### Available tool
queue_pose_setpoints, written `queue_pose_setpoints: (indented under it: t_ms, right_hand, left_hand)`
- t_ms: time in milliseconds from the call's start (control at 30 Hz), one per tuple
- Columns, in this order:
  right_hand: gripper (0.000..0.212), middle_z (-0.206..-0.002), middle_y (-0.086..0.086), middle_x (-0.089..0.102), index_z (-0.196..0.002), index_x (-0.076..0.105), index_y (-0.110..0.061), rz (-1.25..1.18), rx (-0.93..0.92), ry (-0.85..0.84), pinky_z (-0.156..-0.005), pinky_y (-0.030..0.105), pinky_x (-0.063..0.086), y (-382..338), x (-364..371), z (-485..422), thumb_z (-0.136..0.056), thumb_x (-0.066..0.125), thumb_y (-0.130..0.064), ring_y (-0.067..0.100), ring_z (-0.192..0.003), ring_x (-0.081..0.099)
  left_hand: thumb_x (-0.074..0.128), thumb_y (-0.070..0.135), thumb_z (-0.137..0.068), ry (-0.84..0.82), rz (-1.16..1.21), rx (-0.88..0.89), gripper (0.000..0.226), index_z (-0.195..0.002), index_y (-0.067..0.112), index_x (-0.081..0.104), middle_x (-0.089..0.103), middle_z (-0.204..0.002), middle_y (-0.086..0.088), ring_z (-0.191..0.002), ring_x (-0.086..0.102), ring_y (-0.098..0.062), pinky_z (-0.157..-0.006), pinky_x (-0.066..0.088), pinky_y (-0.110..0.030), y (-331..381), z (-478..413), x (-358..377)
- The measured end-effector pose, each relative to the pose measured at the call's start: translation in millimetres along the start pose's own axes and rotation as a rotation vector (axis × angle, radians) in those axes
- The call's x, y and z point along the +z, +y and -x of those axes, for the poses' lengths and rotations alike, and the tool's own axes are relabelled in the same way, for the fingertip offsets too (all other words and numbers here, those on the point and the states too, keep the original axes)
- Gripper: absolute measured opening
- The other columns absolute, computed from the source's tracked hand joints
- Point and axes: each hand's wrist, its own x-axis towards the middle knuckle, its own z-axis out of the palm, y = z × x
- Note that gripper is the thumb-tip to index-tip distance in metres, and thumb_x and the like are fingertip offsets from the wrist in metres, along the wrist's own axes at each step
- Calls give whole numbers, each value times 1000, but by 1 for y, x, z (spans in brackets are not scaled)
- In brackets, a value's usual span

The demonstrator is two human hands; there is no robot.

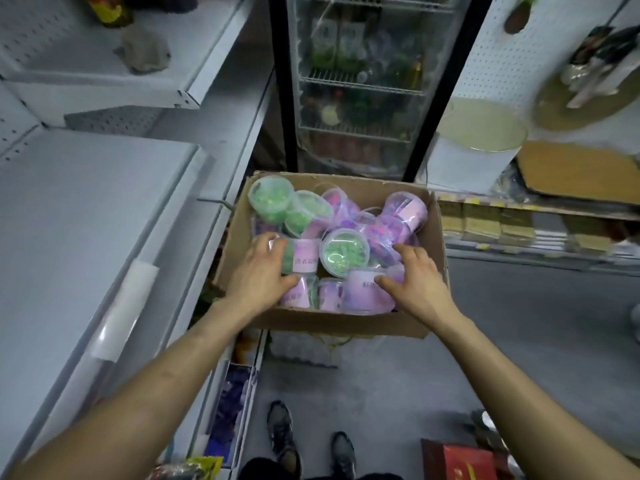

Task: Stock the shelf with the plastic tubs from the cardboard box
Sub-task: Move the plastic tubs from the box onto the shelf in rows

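Observation:
An open cardboard box [429, 282] sits ahead of me, piled with several clear plastic tubs of green and purple beads with pink labels. My left hand [258, 277] grips a green-filled tub [299, 259] lying on its side at the box's left. My right hand [412, 278] curls round a pink-labelled purple tub [363, 291] at the box's front right. Another green tub [344, 251] stands between my hands. The white metal shelf [86, 220] runs along my left.
A glass-door cooler [360, 84] stands behind the box. A higher white shelf [114, 74] carries a grey lump and a bottle. Cardboard sheets, a round tray and stacked goods fill the right side. My shoes [311, 441] stand on grey floor; a red box [464, 462] lies bottom right.

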Motion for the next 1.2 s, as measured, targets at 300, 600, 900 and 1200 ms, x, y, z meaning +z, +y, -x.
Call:
queue_pose_setpoints:
  t_ms: [300,600,900,1200]
  right_hand:
    - [73,-148,7,50,-152,48,-20,44,-14,-13,-105,43,42,-13,6,-10,-89,76,-45,30,-137,47]
    - [80,-149,11,47,-153,46,-14,188,-237,-127,-109,44,44,-31,28,-69,-86,75,-47,35,-132,50]
    - [110,-169,14,25,-164,23,-9,320,-343,-209,-123,45,32,-39,55,-95,-81,77,-57,34,-154,28]
    - [133,-173,21,1,-165,-2,-3,390,-294,-239,-130,49,17,-53,73,-97,-78,83,-58,39,-160,7]
  left_hand:
    - [75,54,-83,-104,63,-52,91,-153,16,31,35,-151,-13,-140,37,-40,-107,45,-54,-22,-47,32]
    - [76,66,-79,-166,152,-255,107,-156,13,23,34,-153,-24,-140,38,-45,-108,45,-56,-26,-72,59]
    - [79,67,-75,-155,274,-401,109,-154,11,28,41,-149,-27,-134,47,-45,-104,48,-53,-17,-89,70]
    - [87,62,-69,-99,335,-451,103,-145,9,41,52,-139,-23,-127,54,-41,-96,51,-47,-14,-95,77]
